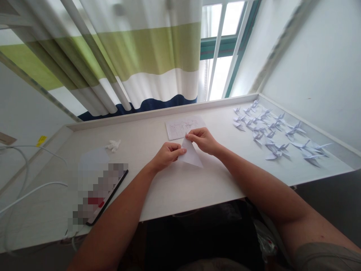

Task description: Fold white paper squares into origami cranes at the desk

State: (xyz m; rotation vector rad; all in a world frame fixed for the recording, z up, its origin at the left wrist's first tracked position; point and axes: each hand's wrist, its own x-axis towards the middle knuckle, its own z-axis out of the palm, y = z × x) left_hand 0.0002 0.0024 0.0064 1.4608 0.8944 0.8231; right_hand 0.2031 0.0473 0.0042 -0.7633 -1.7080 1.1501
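Observation:
Both my hands hold a white sheet of paper folded into a triangle, just above the middle of the white desk. My left hand pinches its left edge with curled fingers. My right hand pinches the top corner. A printed instruction sheet lies flat on the desk just behind my hands.
Several folded white paper cranes are spread over the desk's right side. A crumpled white paper piece lies to the left, and a dark-edged tablet or phone sits at the near left beside white cables. Striped curtains and a window are behind.

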